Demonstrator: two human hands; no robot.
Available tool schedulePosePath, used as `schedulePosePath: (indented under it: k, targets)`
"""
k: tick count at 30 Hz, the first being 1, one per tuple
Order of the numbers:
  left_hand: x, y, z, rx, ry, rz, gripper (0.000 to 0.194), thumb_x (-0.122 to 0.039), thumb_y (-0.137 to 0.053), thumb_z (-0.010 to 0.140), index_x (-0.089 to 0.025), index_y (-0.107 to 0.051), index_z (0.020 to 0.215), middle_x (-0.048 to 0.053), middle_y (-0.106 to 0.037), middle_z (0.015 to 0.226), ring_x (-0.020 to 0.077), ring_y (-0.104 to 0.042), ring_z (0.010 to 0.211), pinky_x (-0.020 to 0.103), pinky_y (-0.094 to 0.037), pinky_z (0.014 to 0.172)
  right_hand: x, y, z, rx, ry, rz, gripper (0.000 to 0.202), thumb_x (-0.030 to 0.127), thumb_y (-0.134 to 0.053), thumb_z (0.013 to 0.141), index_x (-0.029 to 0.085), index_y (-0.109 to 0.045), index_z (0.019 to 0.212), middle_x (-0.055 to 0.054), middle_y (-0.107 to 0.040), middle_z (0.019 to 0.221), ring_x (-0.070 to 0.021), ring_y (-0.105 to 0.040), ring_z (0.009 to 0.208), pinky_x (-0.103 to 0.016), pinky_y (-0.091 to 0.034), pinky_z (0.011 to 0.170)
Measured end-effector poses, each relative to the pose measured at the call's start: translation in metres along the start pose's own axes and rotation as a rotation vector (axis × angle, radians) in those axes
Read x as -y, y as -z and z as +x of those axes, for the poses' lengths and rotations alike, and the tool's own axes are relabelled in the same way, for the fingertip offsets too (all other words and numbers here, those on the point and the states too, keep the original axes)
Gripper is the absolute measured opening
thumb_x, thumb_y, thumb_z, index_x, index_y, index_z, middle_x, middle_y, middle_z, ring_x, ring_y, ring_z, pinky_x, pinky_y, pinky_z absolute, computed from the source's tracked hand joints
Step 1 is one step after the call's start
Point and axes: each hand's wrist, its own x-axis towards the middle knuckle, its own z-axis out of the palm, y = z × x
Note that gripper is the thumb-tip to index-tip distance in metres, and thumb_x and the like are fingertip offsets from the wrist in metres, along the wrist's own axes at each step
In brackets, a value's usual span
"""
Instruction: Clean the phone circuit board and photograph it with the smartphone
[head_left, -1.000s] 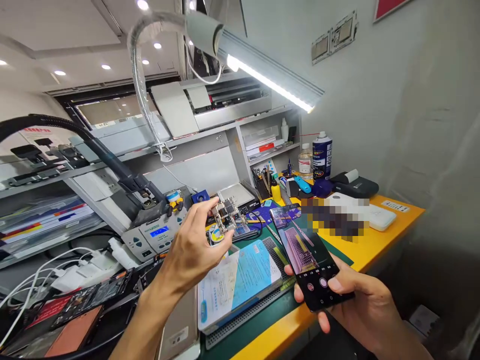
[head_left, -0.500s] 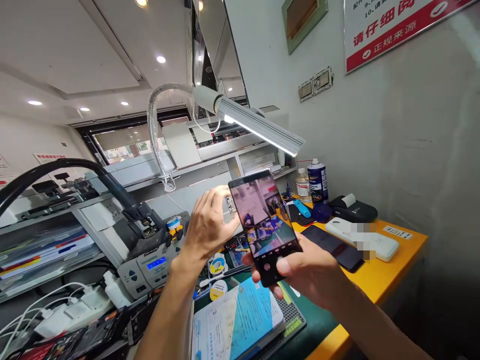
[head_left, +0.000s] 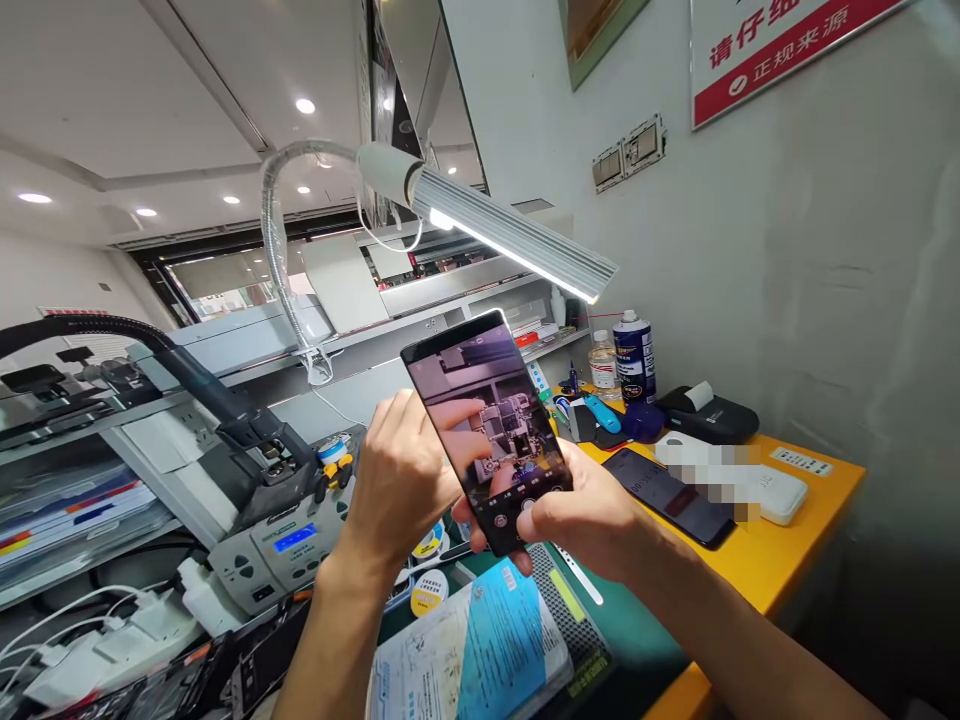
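Observation:
My right hand [head_left: 589,510] is closed round the lower end of a black smartphone [head_left: 450,375], which tilts with its screen toward me. The right thumb lies on the screen's bottom part, by the camera buttons. Behind the phone, my left hand [head_left: 397,465] is raised with its fingers bent, the fingertips hidden. On the screen, a live picture shows fingers gripping a phone circuit board. The board itself is covered by the phone from where I look. Beneath both hands lies a blue and white booklet-like packet [head_left: 480,640] on a green mat [head_left: 637,630].
A lit lamp [head_left: 517,235] on a bendable neck hangs above. At right on the yellow bench [head_left: 817,490] lie another phone [head_left: 671,500], a white device [head_left: 784,495] and a black printer [head_left: 709,412]. A grey station [head_left: 281,550] and white power strip [head_left: 112,640] stand left.
The smartphone has moved left, in front of the left fingertips, covering the circuit board. Its screen now shows the board close up rather than the bench. The view has shifted slightly.

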Motion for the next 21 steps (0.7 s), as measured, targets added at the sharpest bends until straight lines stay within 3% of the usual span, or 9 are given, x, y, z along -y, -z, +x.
schedulePosePath:
  k: [7,18,21]
  targets:
    - [0.0,0.005,-0.001,0.042,0.011,0.012,0.026,-0.019,-0.062,0.09,-0.017,-0.073,0.115,0.013,-0.072,0.095,0.0325,-0.064,0.086,0.045,-0.051,0.073,0.003,-0.002,0.001,0.01,0.005,0.006,0.022,0.013,-0.068,0.064,0.014,-0.07,0.086,-0.01,-0.08,0.093,-0.0198,-0.077,0.074,-0.019,-0.057,0.047]
    - [-0.012,0.021,-0.001,0.119,0.033,-0.029,0.017,-0.025,-0.067,0.088,-0.016,-0.067,0.102,0.012,-0.066,0.092,0.031,-0.061,0.081,0.046,-0.054,0.068,0.003,-0.006,0.0,0.035,0.004,0.053,0.035,0.013,-0.069,0.065,0.012,-0.07,0.099,-0.014,-0.081,0.093,-0.0259,-0.079,0.08,-0.023,-0.061,0.046]
    - [-0.016,0.027,0.001,0.151,0.066,-0.039,0.017,-0.016,-0.066,0.082,-0.018,-0.068,0.098,0.009,-0.064,0.088,0.0289,-0.059,0.076,0.044,-0.054,0.064,0.005,-0.007,-0.002,0.042,-0.003,0.056,0.037,0.013,-0.068,0.065,0.011,-0.071,0.102,-0.015,-0.081,0.098,-0.0274,-0.079,0.085,-0.023,-0.061,0.046]
